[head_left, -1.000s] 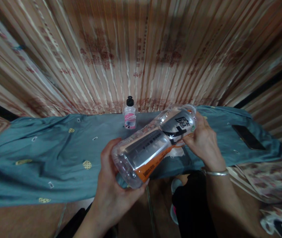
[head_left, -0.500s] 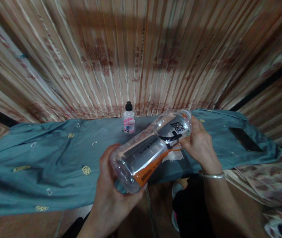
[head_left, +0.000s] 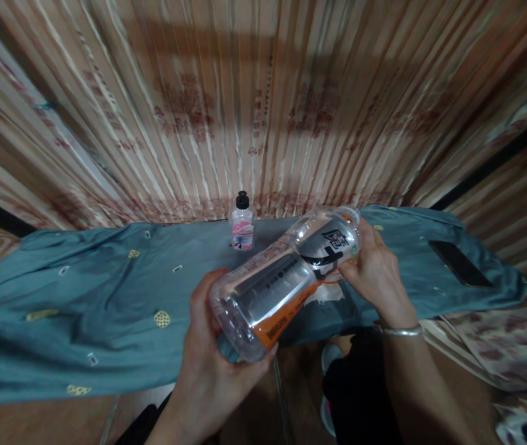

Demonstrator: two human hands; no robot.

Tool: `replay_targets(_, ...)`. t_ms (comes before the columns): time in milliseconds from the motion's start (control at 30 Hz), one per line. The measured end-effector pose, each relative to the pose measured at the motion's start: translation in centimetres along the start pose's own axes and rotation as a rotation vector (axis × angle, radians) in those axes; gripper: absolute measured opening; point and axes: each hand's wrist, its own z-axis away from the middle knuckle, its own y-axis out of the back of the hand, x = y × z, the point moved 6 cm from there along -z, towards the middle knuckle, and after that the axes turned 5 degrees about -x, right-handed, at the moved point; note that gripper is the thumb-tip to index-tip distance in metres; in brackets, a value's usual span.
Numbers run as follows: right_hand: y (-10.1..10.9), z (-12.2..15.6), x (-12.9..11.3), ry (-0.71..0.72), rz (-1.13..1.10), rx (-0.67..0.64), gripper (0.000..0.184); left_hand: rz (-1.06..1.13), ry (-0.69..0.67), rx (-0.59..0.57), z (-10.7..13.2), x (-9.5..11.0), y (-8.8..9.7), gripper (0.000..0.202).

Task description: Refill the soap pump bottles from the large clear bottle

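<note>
A large clear plastic bottle (head_left: 282,275) with a black, white and orange label lies tilted in both my hands, base towards me and neck away to the right. My left hand (head_left: 210,364) cups the base from below, fingers wrapped round it. My right hand (head_left: 377,275), a silver bangle on its wrist, grips the bottle near the shoulder and pinches the label's edge there. A strip of label hangs loose under the bottle. The cap end is hidden behind my right hand.
A blue-green cloth (head_left: 82,296) with small yellow motifs covers the table. A small bottle (head_left: 242,222) with a black cap and pink label stands at its far edge. A dark phone (head_left: 459,262) lies at the right. Striped curtains (head_left: 263,105) hang behind.
The bottle and both hands have dropped slightly and shifted a little left since a second ago. Both grips are the same.
</note>
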Motion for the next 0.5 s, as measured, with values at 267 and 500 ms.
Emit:
replay_targets(267, 0.10, 0.02, -0.03, -0.017, -0.012, -0.017, 0.074, 0.084, 0.049, 0.021, 0.27, -0.39, 0.01, 0.088)
replay_targets(500, 0.06, 0.07, -0.19, 0.009, -0.005, -0.001, 0.075, 0.031, 0.055, 0.018, 0.35, -0.45, 0.21, 0.091)
